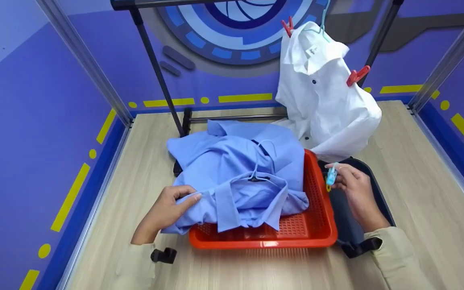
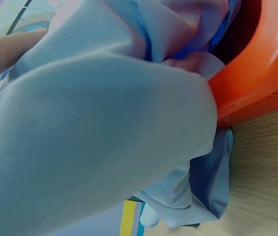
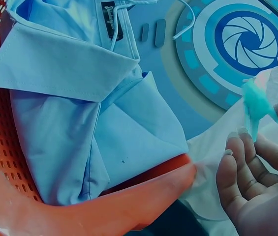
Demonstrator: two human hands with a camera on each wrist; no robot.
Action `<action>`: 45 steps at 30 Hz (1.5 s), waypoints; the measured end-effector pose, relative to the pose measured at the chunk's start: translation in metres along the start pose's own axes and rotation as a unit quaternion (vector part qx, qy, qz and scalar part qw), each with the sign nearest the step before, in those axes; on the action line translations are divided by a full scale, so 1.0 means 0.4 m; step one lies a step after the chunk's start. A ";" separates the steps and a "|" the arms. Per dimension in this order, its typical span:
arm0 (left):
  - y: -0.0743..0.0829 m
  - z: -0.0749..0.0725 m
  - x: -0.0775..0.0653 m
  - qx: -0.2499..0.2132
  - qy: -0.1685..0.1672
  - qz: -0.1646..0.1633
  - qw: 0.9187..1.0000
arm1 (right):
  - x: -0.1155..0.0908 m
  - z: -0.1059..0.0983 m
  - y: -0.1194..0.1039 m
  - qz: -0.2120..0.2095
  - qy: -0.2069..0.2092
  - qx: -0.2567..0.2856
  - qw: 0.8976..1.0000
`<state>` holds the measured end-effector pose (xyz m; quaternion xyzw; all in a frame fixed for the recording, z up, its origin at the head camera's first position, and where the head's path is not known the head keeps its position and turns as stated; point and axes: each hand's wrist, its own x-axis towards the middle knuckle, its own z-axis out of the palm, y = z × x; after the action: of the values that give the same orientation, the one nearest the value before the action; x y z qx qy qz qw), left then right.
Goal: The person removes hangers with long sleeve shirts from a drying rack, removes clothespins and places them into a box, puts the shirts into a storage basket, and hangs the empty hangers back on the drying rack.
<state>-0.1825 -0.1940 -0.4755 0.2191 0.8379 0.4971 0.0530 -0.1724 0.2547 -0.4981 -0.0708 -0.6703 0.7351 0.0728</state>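
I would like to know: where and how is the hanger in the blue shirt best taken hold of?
Probably by pinching the hanger's hook, coming from above: this thin wire projects out of the open collar with nothing covering it, while the rest of the hanger mostly disappears inside the blue shirt.

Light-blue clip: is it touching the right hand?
Touching. The right wrist view shows the right hand holding the light-blue clip between thumb and fingertips.
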 end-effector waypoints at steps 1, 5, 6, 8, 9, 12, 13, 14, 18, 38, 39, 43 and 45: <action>0.000 0.000 0.001 0.000 0.000 0.003 1.000 | 0.000 0.000 0.000 0.001 -0.001 0.000 1.000; 0.000 0.000 0.002 0.004 0.000 0.013 1.000 | 0.001 -0.003 0.003 0.005 -0.005 -0.006 1.000; -0.001 0.000 0.002 0.005 0.001 0.013 1.000 | 0.001 -0.004 0.003 0.007 -0.006 -0.011 1.000; 0.000 0.000 0.001 0.008 0.002 0.012 1.000 | 0.002 -0.007 0.004 0.012 -0.007 -0.024 1.000; 0.013 0.000 -0.001 0.009 0.002 0.013 1.000 | 0.002 -0.010 0.005 0.015 -0.009 -0.033 0.999; 0.054 -0.003 -0.005 0.009 0.002 0.002 1.000 | 0.000 -0.018 0.004 0.026 -0.014 -0.064 0.997; 0.067 -0.004 -0.006 0.010 0.002 0.000 1.000 | -0.001 -0.021 0.003 0.029 -0.015 -0.073 0.997; 0.080 -0.005 -0.007 0.011 0.002 -0.003 1.000 | -0.002 -0.023 0.003 0.031 -0.016 -0.080 0.996; 0.092 -0.006 -0.008 0.007 0.001 -0.005 1.000 | 0.001 -0.027 0.002 0.038 -0.013 -0.104 0.994; 0.088 -0.003 -0.009 0.016 0.003 -0.008 1.000 | 0.005 -0.042 0.019 0.049 -0.044 -0.350 0.934; 0.088 -0.003 -0.009 0.017 0.004 -0.007 1.000 | 0.006 -0.043 0.021 0.052 -0.047 -0.352 0.933; 0.086 -0.003 -0.009 0.017 0.004 -0.003 1.000 | 0.009 -0.050 0.026 0.067 -0.063 -0.348 0.933; 0.085 -0.003 -0.008 0.018 0.005 0.000 1.000 | 0.013 -0.055 0.029 0.073 -0.070 -0.340 0.935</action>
<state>-0.1693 -0.1824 -0.4464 0.2175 0.8469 0.4832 0.0452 -0.1731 0.2760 -0.5115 -0.0883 -0.8764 0.4700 -0.0562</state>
